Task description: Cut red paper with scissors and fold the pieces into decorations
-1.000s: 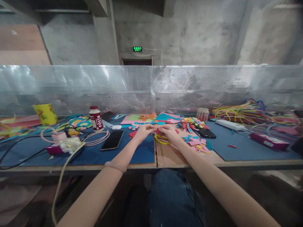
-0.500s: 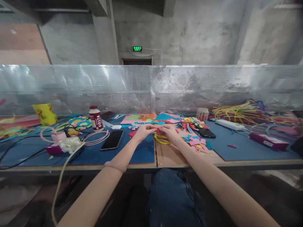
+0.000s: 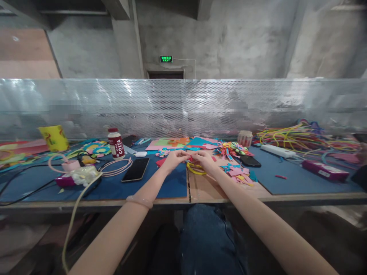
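My left hand (image 3: pixel 174 159) and my right hand (image 3: pixel 204 158) meet over the middle of the table, fingertips pinched together. Between them shows a small red piece of paper (image 3: pixel 191 157), mostly covered by the fingers. Just beneath my right hand lies a yellow looped cord (image 3: pixel 196 169). A red paper sheet (image 3: pixel 160 162) sits beside my left wrist. To the right of my right hand are a heap of pink and blue paper scraps (image 3: pixel 241 173) and a bundle of colourful paper strips (image 3: pixel 231 149).
Left of my hands are a black phone (image 3: pixel 135 169), a white earphone case (image 3: pixel 141 154), a bottle (image 3: pixel 116 143) and a power strip (image 3: pixel 77 176) with cables. Rightward lie another phone (image 3: pixel 250 160), a white power strip (image 3: pixel 278 151) and coloured cords (image 3: pixel 282 136). A perforated metal screen (image 3: pixel 183 109) stands behind.
My two hands stay almost in the same place, still pinching around the red paper piece. At the far right edge, another person's hand has come slightly into view.
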Demonstrator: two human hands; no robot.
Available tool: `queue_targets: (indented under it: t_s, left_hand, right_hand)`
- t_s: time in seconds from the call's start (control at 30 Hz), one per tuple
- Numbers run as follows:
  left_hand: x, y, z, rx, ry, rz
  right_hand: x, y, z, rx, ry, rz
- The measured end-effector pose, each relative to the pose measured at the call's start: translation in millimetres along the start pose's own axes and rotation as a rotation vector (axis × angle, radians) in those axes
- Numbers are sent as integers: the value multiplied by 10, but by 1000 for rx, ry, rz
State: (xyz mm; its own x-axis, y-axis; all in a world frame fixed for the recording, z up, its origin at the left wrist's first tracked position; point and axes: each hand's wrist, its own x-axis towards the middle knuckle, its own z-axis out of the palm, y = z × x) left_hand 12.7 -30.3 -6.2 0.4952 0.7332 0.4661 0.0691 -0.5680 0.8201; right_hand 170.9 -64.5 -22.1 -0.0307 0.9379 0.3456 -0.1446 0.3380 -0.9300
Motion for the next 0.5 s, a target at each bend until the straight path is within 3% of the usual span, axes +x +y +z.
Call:
queue_targets:
  t_s: [0.5]
  left_hand:
    - [-9,24,5,-39,13,-53]
  right_hand:
    - [-32,-53,26,-47,5,-20]
